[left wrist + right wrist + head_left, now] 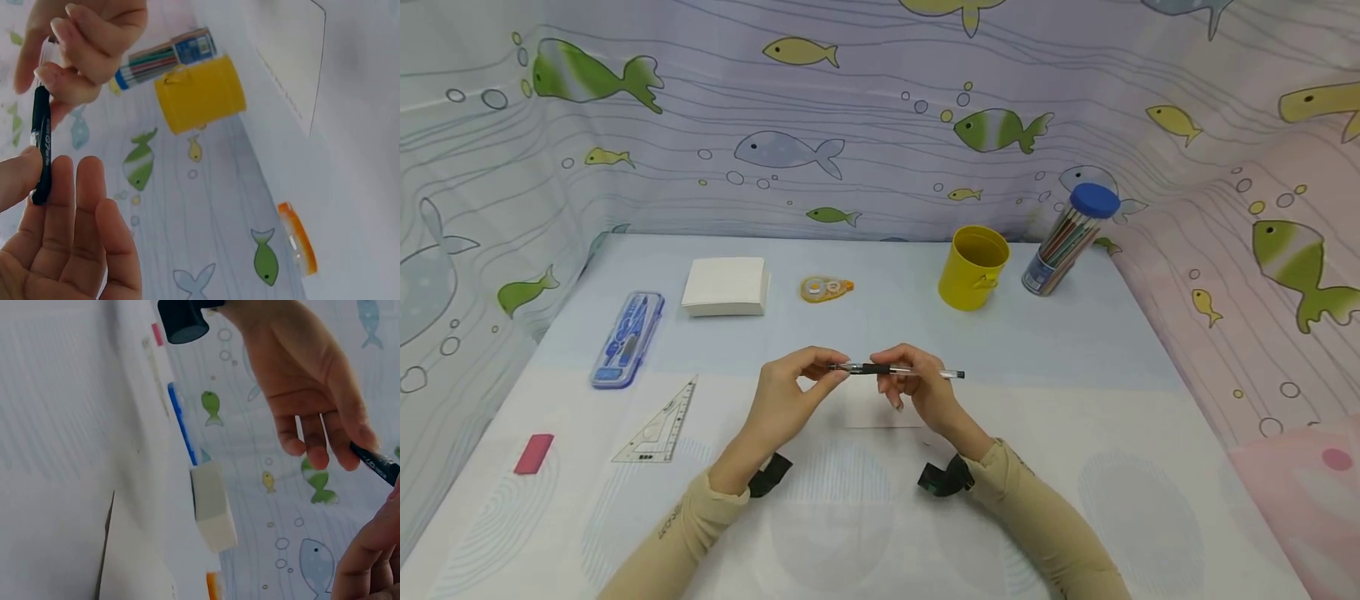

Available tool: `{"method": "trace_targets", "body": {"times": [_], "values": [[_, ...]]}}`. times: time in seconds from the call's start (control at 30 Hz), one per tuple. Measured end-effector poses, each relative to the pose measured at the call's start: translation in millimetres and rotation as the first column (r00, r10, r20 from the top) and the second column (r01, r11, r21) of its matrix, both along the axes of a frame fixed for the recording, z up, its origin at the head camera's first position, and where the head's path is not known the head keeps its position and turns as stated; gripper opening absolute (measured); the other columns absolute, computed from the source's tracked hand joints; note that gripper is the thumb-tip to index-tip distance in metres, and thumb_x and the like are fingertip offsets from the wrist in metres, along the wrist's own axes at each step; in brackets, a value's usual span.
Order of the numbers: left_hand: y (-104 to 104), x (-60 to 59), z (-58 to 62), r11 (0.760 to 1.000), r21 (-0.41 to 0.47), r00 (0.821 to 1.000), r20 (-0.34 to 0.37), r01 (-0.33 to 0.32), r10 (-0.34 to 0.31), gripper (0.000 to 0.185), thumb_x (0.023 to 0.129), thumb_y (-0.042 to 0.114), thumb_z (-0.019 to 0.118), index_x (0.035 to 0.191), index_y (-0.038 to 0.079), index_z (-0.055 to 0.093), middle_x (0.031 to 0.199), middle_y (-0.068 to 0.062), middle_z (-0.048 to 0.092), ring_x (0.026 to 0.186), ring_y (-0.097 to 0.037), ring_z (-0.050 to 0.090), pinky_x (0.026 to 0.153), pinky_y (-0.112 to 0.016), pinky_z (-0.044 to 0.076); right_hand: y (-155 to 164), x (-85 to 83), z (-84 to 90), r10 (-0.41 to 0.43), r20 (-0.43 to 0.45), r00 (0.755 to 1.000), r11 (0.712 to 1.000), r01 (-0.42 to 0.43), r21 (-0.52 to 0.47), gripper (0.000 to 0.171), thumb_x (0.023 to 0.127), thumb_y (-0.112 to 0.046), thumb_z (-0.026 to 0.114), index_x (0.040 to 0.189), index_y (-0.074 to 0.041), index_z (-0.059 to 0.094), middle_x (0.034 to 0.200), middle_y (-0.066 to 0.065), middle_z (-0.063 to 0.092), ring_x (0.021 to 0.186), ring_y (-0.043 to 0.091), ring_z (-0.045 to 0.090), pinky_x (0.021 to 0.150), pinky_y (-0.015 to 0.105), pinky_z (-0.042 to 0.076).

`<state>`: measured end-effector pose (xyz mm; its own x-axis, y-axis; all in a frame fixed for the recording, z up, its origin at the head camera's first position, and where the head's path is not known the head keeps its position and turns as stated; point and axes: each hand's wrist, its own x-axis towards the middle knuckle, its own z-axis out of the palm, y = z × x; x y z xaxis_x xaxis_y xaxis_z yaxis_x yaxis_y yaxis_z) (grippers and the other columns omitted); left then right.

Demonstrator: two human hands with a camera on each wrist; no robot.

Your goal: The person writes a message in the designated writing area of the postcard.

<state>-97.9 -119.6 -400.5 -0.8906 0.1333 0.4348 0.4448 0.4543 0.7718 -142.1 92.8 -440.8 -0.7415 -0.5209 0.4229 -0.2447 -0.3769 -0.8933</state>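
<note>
Far to my left on the tabletop [1075, 367] lies a pink eraser [534, 453], then a clear set square [658, 419] and, behind it, a blue geometry case [627, 337]. Further back sit a white stack of note paper [726, 286] and an orange correction tape [825, 288].

In the middle, above a small white sheet [872, 408], I hold a pen [891, 369] level between both hands, clear of the tabletop. My left hand [790, 390] pinches its left end between thumb and fingertips, the other fingers loosely spread. My right hand [917, 383] grips the barrel near the black grip section with curled fingers, and the tip end sticks out to the right of it.

Right of the hands, toward the back, stands a yellow cup [972, 267], and just beside it a clear tube of coloured pencils [1070, 239] with a blue lid, leaning.
</note>
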Motion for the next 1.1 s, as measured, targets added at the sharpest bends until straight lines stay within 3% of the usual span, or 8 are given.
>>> {"method": "trace_targets", "body": {"times": [0.2,0.3,0.37,0.5,0.6,0.73,0.97,1.1], "values": [[-6,-1.7,1.5,1.000,0.013,0.999,-0.035,-0.001,0.001,0.015,0.083,0.009,0.076,0.098,0.010,0.073,0.091,-0.001,0.075,0.074,-0.012,0.069,0.069,-0.021,0.056,16,-5.5,12.1,-0.079,0.042,0.996,0.994,0.082,-0.069,0.024,0.100,-0.037,0.052,0.106,-0.020,0.067,0.080,-0.011,0.071,0.054,0.002,0.056,0.046,0.014,0.043],[-10,-3.5,2.2,1.000,0.006,0.998,-0.057,-0.021,0.021,0.015,0.082,0.007,0.076,0.097,0.010,0.073,0.090,-0.001,0.075,0.074,-0.012,0.068,0.069,-0.019,0.055,31,-7.8,22.2,-0.191,0.006,0.982,0.979,0.190,0.077,0.012,0.097,-0.023,0.060,0.102,-0.017,0.069,0.081,-0.008,0.071,0.056,0.004,0.057,0.047,0.015,0.045],[-12,-4.0,3.0,1.000,0.001,0.998,-0.057,-0.030,0.030,0.016,0.082,0.007,0.076,0.097,0.009,0.073,0.090,-0.001,0.075,0.074,-0.013,0.068,0.069,-0.019,0.055,39,-8.3,28.2,-0.241,-0.114,0.964,0.933,0.263,0.246,0.011,0.094,-0.014,0.063,0.102,-0.013,0.071,0.083,-0.003,0.072,0.058,0.006,0.057,0.050,0.016,0.047],[-13,-3.1,4.5,0.999,-0.023,0.998,-0.045,-0.035,0.033,0.017,0.081,0.007,0.076,0.098,0.009,0.074,0.092,-0.003,0.075,0.075,-0.014,0.068,0.070,-0.021,0.055,42,-7.8,35.5,-0.202,-0.437,0.877,0.824,0.393,0.408,0.020,0.088,0.000,0.067,0.107,-0.003,0.071,0.084,0.006,0.069,0.063,0.009,0.051,0.056,0.018,0.050],[-11,-3.4,2.9,0.999,-0.045,0.997,-0.077,-0.020,0.016,0.021,0.079,0.006,0.078,0.100,0.007,0.075,0.091,-0.004,0.075,0.074,-0.014,0.068,0.067,-0.023,0.055,39,-8.4,36.8,-0.176,-0.579,0.796,0.807,0.454,0.378,0.024,0.083,0.004,0.072,0.106,-0.001,0.072,0.077,0.005,0.063,0.062,0.007,0.045,0.055,0.015,0.046],[-10,-5.3,-2.5,0.998,-0.068,0.990,-0.139,0.003,-0.013,0.025,0.075,0.004,0.079,0.100,0.005,0.076,0.086,-0.003,0.075,0.072,-0.011,0.067,0.060,-0.025,0.052,36,-10.2,34.8,-0.181,-0.649,0.739,0.807,0.489,0.331,0.024,0.079,0.005,0.075,0.101,-0.001,0.073,0.072,0.003,0.060,0.059,0.005,0.042,0.051,0.014,0.042],[-5,-5.8,-8.3,1.000,-0.028,0.978,-0.206,-0.003,-0.003,0.022,0.074,0.003,0.079,0.096,0.004,0.077,0.082,-0.003,0.074,0.068,-0.007,0.061,0.059,-0.014,0.046,31,-8.7,28.3,-0.213,-0.645,0.734,0.818,0.494,0.293,0.024,0.077,0.009,0.074,0.099,-0.002,0.073,0.075,0.005,0.063,0.058,0.005,0.042,0.051,0.013,0.043],[0,-6.3,-11.1,0.999,0.046,0.955,-0.296,0.023,-0.009,0.021,0.073,-0.006,0.077,0.093,0.000,0.076,0.079,-0.006,0.073,0.064,-0.010,0.059,0.059,-0.012,0.047,27,-5.1,28.0,-0.207,-0.640,0.740,0.823,0.485,0.294,0.022,0.080,0.008,0.072,0.099,-0.002,0.071,0.079,0.009,0.067,0.057,0.006,0.046,0.052,0.012,0.045]]}}
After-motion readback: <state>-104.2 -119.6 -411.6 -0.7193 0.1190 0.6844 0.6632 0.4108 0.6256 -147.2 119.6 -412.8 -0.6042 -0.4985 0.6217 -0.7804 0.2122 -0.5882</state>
